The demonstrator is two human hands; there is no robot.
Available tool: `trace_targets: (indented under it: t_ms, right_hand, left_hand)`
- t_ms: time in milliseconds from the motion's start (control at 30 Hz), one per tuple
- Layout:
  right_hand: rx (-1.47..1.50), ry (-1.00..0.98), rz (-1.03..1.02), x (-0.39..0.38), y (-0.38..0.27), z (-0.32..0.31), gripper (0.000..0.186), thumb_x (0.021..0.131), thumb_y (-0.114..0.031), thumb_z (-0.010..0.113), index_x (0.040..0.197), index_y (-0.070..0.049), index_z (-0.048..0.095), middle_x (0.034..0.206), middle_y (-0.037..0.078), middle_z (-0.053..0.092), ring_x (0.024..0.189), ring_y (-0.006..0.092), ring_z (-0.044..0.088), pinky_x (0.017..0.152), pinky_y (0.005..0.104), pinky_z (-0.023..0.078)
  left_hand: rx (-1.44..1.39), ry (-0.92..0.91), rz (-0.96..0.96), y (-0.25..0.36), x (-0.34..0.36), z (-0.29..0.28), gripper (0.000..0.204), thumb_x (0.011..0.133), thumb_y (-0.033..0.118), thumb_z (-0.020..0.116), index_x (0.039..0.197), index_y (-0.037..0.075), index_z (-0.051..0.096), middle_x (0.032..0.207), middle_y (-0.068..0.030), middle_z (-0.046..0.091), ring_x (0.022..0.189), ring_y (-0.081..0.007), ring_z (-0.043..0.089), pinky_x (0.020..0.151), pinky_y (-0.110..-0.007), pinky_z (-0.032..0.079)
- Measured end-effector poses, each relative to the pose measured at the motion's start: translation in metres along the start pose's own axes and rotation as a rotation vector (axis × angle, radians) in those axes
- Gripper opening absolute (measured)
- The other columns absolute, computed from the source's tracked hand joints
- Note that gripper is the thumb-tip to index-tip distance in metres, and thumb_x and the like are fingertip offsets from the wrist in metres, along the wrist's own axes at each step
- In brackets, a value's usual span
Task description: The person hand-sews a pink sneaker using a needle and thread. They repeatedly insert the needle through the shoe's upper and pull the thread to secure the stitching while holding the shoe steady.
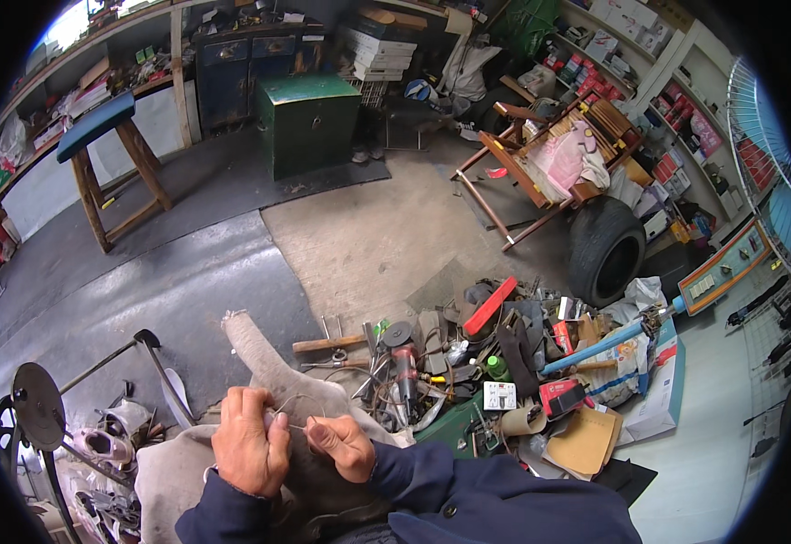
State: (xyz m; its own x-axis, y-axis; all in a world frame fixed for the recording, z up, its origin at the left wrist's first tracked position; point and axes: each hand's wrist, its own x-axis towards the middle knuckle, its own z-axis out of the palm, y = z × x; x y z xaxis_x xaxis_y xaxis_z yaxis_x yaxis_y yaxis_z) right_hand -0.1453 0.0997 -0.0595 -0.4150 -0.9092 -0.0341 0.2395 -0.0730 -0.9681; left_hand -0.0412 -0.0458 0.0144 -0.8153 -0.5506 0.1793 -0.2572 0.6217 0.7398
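Over my lap lies a greyish-beige cloth (273,363), with one narrow end stretching away from me. My left hand (252,444) is closed above it, thumb pressed against the fingers. Close by on its right, my right hand (343,449) is pinched shut, its thumb on top. A thin pale thread (301,396) curves in a loop between the two hands, and a short straight stretch of it runs from thumb to thumb. Whether a needle is on it is too small to tell. More thread trails down over the cloth.
An angle grinder (404,367), a hammer (330,344), a green bottle (498,367) and many loose tools crowd the right front. Metal discs on a stand (38,406) rise at the left. Further off are a green box (309,127), a stool (105,127), a chair (549,163) and a tyre (606,249).
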Motion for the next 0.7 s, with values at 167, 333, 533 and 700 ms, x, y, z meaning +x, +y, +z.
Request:
trace_targets:
  t_ms: [167, 333, 533, 700]
  right_hand:
    - [0.096, 0.028, -0.026, -0.002, -0.004, -0.002, 0.041, 0.115, -0.041, 0.046, 0.092, -0.008, 0.055, 0.075, -0.004, 0.043, 0.066, 0.0065, 0.035, 0.062, 0.0233, 0.032]
    - [0.222, 0.152, 0.138, -0.01, -0.032, 0.0, 0.022, 0.111, -0.029, 0.058, 0.118, -0.008, 0.054, 0.08, -0.004, 0.049, 0.063, 0.0024, 0.04, 0.056, 0.02, 0.032]
    - [0.212, 0.116, 0.07, -0.013, -0.067, 0.005, 0.039, 0.102, -0.01, 0.059, 0.138, -0.007, 0.047, 0.092, -0.001, 0.06, 0.069, 0.0037, 0.05, 0.06, 0.0191, 0.04]
    - [0.011, 0.159, 0.064, -0.018, -0.077, 0.016, 0.036, 0.102, -0.009, 0.059, 0.138, -0.007, 0.055, 0.097, 0.003, 0.067, 0.072, 0.0055, 0.056, 0.061, 0.0199, 0.044]
  left_hand:
    - [-0.074, -0.003, 0.04, -0.003, -0.005, -0.006, 0.036, 0.086, 0.008, 0.07, 0.12, 0.006, 0.06, 0.113, -0.0187, 0.062, 0.103, -0.0403, 0.063, 0.084, -0.045, 0.053]
    - [0.014, 0.131, 0.313, 0.005, -0.013, -0.006, 0.038, 0.076, 0.002, 0.079, 0.112, 0.007, 0.07, 0.118, -0.019, 0.066, 0.112, -0.0404, 0.066, 0.093, -0.045, 0.055]
    - [0.019, 0.242, 0.441, 0.011, -0.021, -0.012, 0.02, 0.074, 0.0, 0.081, 0.091, 0.007, 0.074, 0.1, -0.0154, 0.071, 0.102, -0.0398, 0.071, 0.089, -0.046, 0.058]
    - [-0.038, 0.282, 0.394, -0.004, -0.033, -0.022, 0.019, 0.078, -0.005, 0.078, 0.093, 0.006, 0.074, 0.104, -0.0168, 0.072, 0.104, -0.0391, 0.072, 0.089, -0.044, 0.059]
